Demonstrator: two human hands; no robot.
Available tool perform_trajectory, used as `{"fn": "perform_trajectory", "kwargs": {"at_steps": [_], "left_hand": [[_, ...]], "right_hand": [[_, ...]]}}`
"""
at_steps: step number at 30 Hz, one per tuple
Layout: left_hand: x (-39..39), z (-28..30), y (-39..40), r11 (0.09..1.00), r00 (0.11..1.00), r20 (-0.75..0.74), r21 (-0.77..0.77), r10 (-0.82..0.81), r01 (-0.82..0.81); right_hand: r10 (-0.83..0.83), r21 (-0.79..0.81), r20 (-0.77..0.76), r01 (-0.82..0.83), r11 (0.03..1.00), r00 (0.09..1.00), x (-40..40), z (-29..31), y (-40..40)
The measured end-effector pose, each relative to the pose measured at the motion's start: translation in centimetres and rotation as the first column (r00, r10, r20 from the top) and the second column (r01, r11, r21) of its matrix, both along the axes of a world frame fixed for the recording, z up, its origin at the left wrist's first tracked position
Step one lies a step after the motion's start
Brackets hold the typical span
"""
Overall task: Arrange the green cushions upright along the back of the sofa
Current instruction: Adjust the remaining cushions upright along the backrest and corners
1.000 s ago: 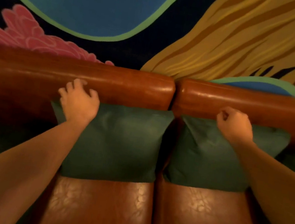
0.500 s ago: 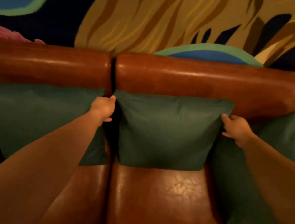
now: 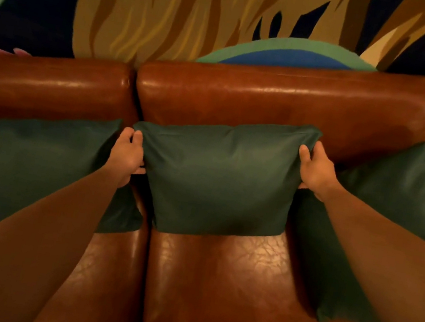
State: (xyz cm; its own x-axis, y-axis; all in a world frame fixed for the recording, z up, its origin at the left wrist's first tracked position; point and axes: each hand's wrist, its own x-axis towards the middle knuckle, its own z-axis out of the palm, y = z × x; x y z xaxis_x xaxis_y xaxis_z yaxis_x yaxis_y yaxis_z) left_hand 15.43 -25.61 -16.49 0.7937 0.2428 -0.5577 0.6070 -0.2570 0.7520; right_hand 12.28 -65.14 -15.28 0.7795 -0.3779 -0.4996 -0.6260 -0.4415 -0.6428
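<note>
Fingers (image 3: 308,155) of both hands pinching middle green cushion (image 3: 219,179), brown leather sofa (image 3: 227,284), painted mural wall (image 3: 158,5)

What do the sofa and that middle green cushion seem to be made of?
Sofa: looks like brown leather or a faux version; glossy highlights run along the backrest and the seat shows a crackled grain. Middle cushion: seems a smooth, matte woven cloth, possibly cotton or polyester; it puckers where the left hand and right hand pinch its top corners, suggesting soft filling.
</note>
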Motion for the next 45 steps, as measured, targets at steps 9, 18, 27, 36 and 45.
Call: {"fn": "perform_trajectory", "kwargs": {"at_steps": [9,18,27,36,45], "left_hand": [[1.1,0.1,-2.4,0.906,0.976,0.212,0.401,0.050,-0.134],[1.2,4.8,-18.5,0.773,0.613,0.539,0.603,-0.577,0.197],[-0.1,4.7,-42.4,0.505,0.377,0.357,0.410,-0.855,0.759],[-1.5,-0.3,-53.5,0.448,0.452,0.030,0.203,-0.891,0.871],[-2.3,1.0,-53.4,0.384,0.380,0.060,0.155,-0.923,0.910]], "right_hand": [[-0.085,0.090,-0.070,0.091,0.992,0.994,0.1,-0.3,-1.7],[-0.153,-0.364,0.262,0.245,0.899,0.953,-7.1,5.1,-14.6],[-0.267,-0.437,-0.184,0.165,0.884,0.946,-24.2,4.7,-28.7],[-0.136,-0.377,-0.292,0.016,0.926,0.947,-27.8,1.0,-26.4],[-0.069,-0.342,-0.281,-0.032,0.939,0.957,-28.4,0.4,-26.7]]}}
